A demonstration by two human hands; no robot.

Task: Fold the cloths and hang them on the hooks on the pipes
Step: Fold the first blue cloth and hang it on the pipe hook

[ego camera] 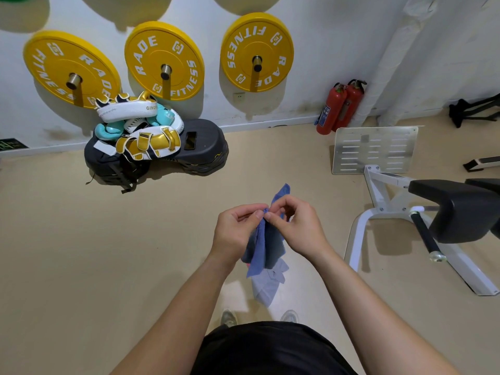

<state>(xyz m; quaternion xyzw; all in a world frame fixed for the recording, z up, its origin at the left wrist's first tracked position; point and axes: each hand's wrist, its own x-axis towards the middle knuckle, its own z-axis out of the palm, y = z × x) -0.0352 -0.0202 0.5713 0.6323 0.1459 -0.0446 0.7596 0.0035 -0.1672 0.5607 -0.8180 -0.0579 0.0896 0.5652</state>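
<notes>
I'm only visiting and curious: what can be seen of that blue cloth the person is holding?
The blue cloth looks like soft, towel-like fabric, crumpled and hanging in loose vertical folds in mid-air above the beige floor. The left hand and right hand pinch its top edge, close together. One corner sticks up behind the right hand's fingers. A paler grey piece hangs beneath it; whether that is a separate cloth cannot be told.

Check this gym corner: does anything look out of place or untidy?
Yes. Boxing pads and gloves lie heaped crookedly on the black step by the wall, with straps trailing onto the floor.
</notes>
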